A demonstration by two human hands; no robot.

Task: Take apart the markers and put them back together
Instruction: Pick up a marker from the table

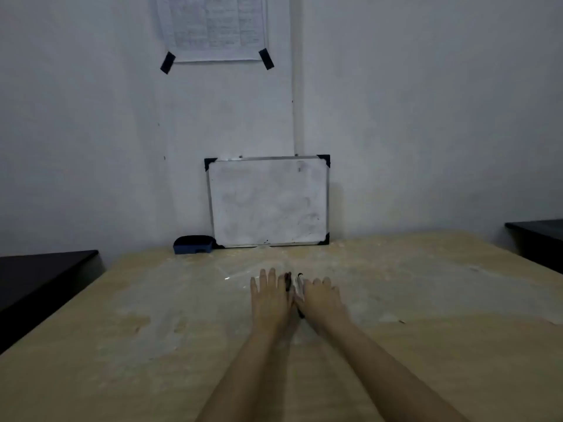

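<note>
**Both hands flat beside markers, nothing gripped yet**

Bare forearms come in from 6 o'clock and meet mid-table. Left hand (269, 295) lies palm down on the pale worn wooden table (122, 345), fingers extended and slightly spread, holding nothing visible. Right hand (320, 296) sits just beside it at 3 o'clock, fingers loosely curled downward; whether they pinch anything is unclear, view is dim and blurred.

Markers sit in the narrow gap between the two hands. Dark marker with reddish end (288, 281) shows at the left hand's inner edge, touching or nearly touching its fingers. White-barrelled marker with black cap (299, 283) lies just beside it, against the right hand's thumb side. Both long axes run roughly 12 to 6 o'clock, parallel to the forearms, with caps or tips toward 12. Lower parts are hidden under the hands.

Key relation: each marker lies at the inner side of one hand, so the left is nearer the dark one and the right nearer the white one. Judgement: task at the start, no marker visibly apart; next move likely needs fingers closing around a barrel.

Small white framed whiteboard (268, 202) leans on the wall at 12 o'clock, with a blue eraser (192, 245) at its left.
</note>
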